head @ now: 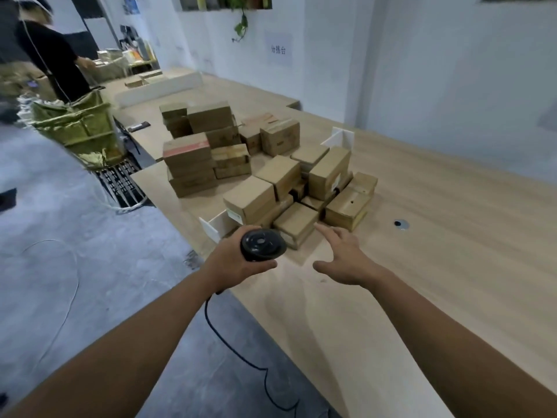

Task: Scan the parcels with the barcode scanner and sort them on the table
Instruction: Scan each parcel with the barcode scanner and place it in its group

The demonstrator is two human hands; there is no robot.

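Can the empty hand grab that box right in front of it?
Probably yes. The right hand is open, its fingers almost at the nearest box, which lies at the pile's front edge with nothing between them. The left hand is busy holding the scanner.

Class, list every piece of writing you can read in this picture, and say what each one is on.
"分拣台": white paper sign on the white back wall.
White label on the nearest brown cardboard parcel: too small to read.
Blue poster on the far wall: too blurred to read.
Black barcode scanner in the left hand: no text visible.
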